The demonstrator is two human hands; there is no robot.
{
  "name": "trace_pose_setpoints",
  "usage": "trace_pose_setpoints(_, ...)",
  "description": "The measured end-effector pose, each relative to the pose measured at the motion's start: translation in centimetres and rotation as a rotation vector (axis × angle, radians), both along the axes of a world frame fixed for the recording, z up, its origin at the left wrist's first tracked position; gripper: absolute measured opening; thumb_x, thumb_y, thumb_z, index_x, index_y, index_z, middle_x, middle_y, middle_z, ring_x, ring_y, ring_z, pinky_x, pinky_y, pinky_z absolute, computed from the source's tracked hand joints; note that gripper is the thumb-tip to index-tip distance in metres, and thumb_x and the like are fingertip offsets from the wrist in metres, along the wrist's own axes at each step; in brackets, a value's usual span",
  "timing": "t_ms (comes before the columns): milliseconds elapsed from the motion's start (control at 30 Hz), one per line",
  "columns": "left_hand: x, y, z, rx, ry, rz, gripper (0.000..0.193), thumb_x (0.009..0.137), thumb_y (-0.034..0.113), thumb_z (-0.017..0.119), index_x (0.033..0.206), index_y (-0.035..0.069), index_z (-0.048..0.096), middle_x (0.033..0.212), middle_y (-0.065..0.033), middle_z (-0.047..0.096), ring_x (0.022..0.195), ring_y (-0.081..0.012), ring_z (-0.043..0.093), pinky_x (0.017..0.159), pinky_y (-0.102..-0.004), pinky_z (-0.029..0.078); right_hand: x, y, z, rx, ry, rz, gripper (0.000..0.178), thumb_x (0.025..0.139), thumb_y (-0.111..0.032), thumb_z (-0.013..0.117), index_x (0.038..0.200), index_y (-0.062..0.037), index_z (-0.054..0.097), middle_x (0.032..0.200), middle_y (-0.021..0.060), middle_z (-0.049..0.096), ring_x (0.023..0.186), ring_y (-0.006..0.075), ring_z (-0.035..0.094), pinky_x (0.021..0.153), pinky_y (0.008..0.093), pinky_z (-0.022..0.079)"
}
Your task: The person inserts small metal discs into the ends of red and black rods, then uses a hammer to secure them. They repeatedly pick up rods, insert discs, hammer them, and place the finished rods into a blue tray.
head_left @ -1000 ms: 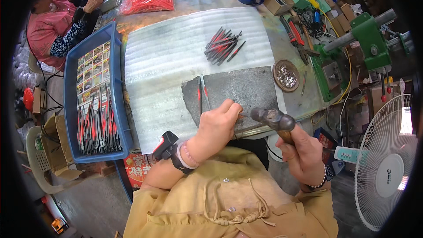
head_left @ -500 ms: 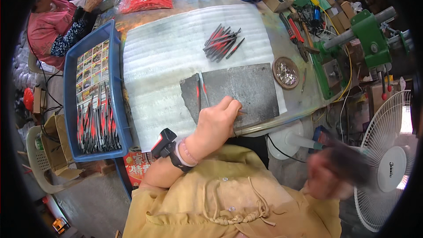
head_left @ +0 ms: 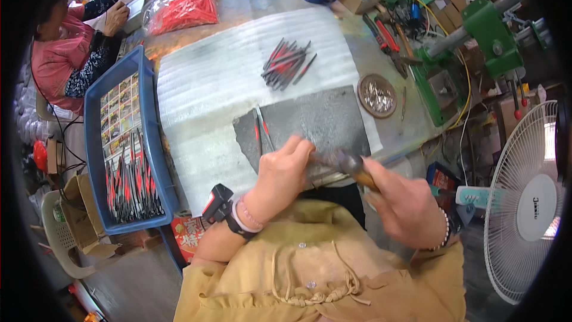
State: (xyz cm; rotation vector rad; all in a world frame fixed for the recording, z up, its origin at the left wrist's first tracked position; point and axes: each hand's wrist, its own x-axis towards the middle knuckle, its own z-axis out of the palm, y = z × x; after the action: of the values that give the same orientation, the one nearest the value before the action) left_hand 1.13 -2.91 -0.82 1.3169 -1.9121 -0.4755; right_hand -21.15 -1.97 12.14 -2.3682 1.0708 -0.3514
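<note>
My left hand [head_left: 281, 170] rests over the near part of a dark grey plate [head_left: 325, 113], fingers pinched. What the fingertips hold is too blurred to make out. My right hand [head_left: 411, 206] is closed round the wooden handle of a hammer [head_left: 350, 164], whose blurred head is close to my left fingertips. Whether the head touches anything cannot be seen. Two slim black-and-red pieces [head_left: 258, 135] lie on the plate's left part. A pile of similar black-and-red pieces [head_left: 287, 67] lies on the white foam sheet [head_left: 196, 89] beyond the plate.
A blue tray [head_left: 156, 143] with many slim pieces stands left. Right of the plate are a round dish of shiny bits [head_left: 376, 95], pliers [head_left: 387, 45] and a green press [head_left: 485, 30]. A fan [head_left: 536, 209] stands far right. Another person [head_left: 62, 62] sits at far left.
My right hand has swung the hammer in from the lower right, up to my left fingertips. My left hand keeps its pinch at the plate. The whole view has shifted slightly.
</note>
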Motion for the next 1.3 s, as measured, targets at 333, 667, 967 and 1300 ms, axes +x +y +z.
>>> trace_pose_setpoints(333, 2.9, 2.0, 2.5, 0.792, 1.524, -0.108, 0.026, 0.099, 0.025, 0.05, 0.099, 0.0, 0.057, 0.094, -0.014, 0.063, 0.061, -0.012, 0.061, 0.058, -0.026, 0.057, 2.7, 0.8, -5.8, 0.591, -0.601, -0.382, 0.021, 0.086, -0.004, 0.061, 0.106, 0.0018, 0.06, 0.076, 0.0039, 0.067, 0.066, 0.0054, 0.06, 0.061, 0.0215, 0.048)
trace_pose_setpoints(667, 3.0, 3.7, 2.7, 0.805, 1.619, -0.179, 0.024, 0.1, 0.022, 0.049, 0.104, 0.0, 0.057, 0.1, -0.0115, 0.062, 0.067, -0.0132, 0.062, 0.064, -0.026, 0.055, 6.4, -0.3, -7.2, 0.816, -0.689, -0.317, 0.014, 0.088, -0.01, 0.061, 0.097, 0.0004, 0.06, 0.074, 0.0011, 0.065, 0.064, 0.004, 0.056, 0.059, 0.021, 0.046)
trace_pose_setpoints(967, 2.5, 3.7, 2.5, 0.783, 1.535, -0.155, 0.023, 0.099, 0.021, 0.05, 0.1, -0.001, 0.056, 0.1, -0.0131, 0.059, 0.065, -0.0148, 0.061, 0.06, -0.0255, 0.053, 6.9, -0.7, -7.3, 0.925, -0.738, -0.33, 0.009, 0.088, -0.009, 0.059, 0.082, -0.0037, 0.056, 0.064, -0.0041, 0.056, 0.054, 0.0002, 0.047, 0.048, 0.0181, 0.037)
trace_pose_setpoints(1300, 3.3, 3.5, 1.6, 0.819, 1.621, -0.205, 0.025, 0.101, 0.023, 0.048, 0.104, 0.0, 0.056, 0.098, -0.0119, 0.062, 0.065, -0.0128, 0.06, 0.061, -0.0259, 0.055, 5.7, -1.2, -8.8, 0.863, -0.846, -0.503, 0.007, 0.09, -0.006, 0.054, 0.084, -0.0025, 0.056, 0.064, 0.0001, 0.057, 0.044, 0.0017, 0.043, 0.04, 0.0181, 0.032)
